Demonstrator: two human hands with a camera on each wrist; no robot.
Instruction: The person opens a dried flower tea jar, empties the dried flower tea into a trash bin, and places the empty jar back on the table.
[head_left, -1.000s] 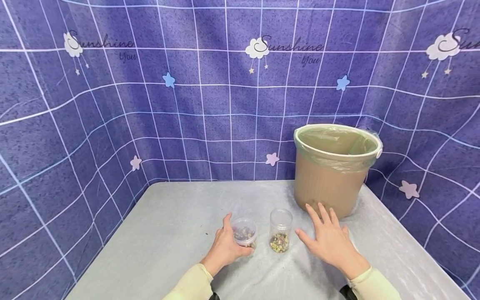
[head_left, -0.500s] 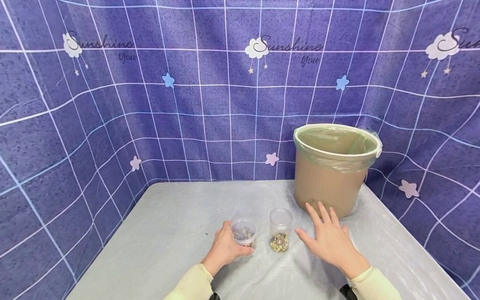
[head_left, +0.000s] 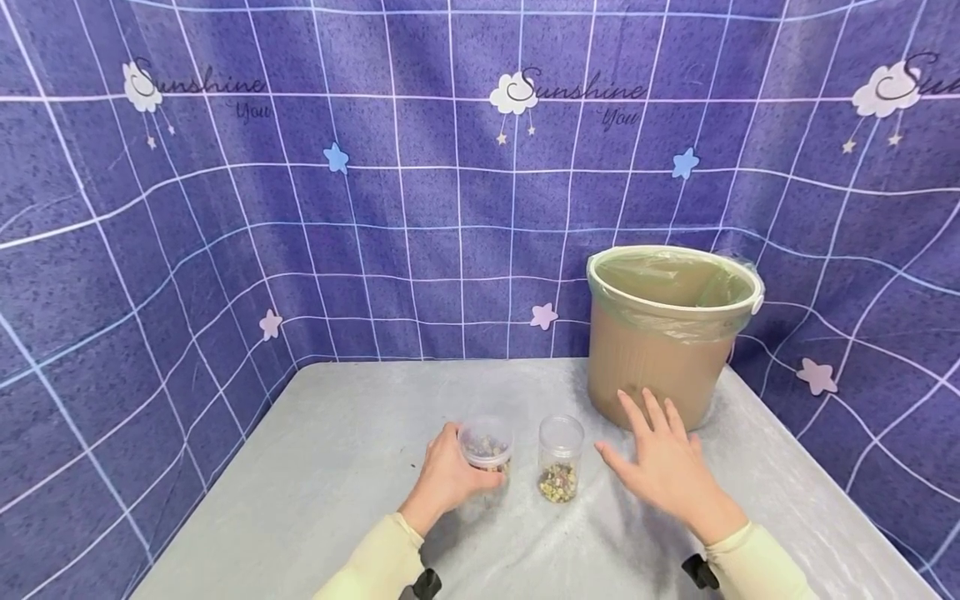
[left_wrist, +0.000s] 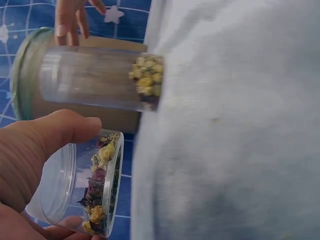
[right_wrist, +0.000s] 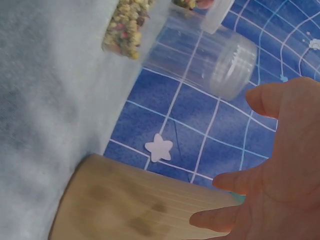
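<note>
My left hand (head_left: 447,477) grips a short clear plastic tub (head_left: 486,446) holding dried flowers, thumb on the near side. In the left wrist view this tub (left_wrist: 102,185) hangs a little above the tabletop, its yellow and dark red blooms showing through the wall. Just to its right a taller clear jar (head_left: 561,442) stands upright, its bottom part filled with similar dried flowers (head_left: 557,482). My right hand (head_left: 670,471) hovers to the right of the tall jar, fingers spread, holding nothing; the right wrist view shows its palm (right_wrist: 290,165) apart from the jar.
A tan bin (head_left: 652,358) with a pale rim and a green plastic liner stands at the back right, behind my right hand. The grey-white tabletop (head_left: 360,450) meets a blue gridded curtain (head_left: 420,250) at the back and sides.
My left hand has closed its fingers around the short tub and raised it slightly from the table. The right hand has shifted a little forward and right. The tall jar stays put.
</note>
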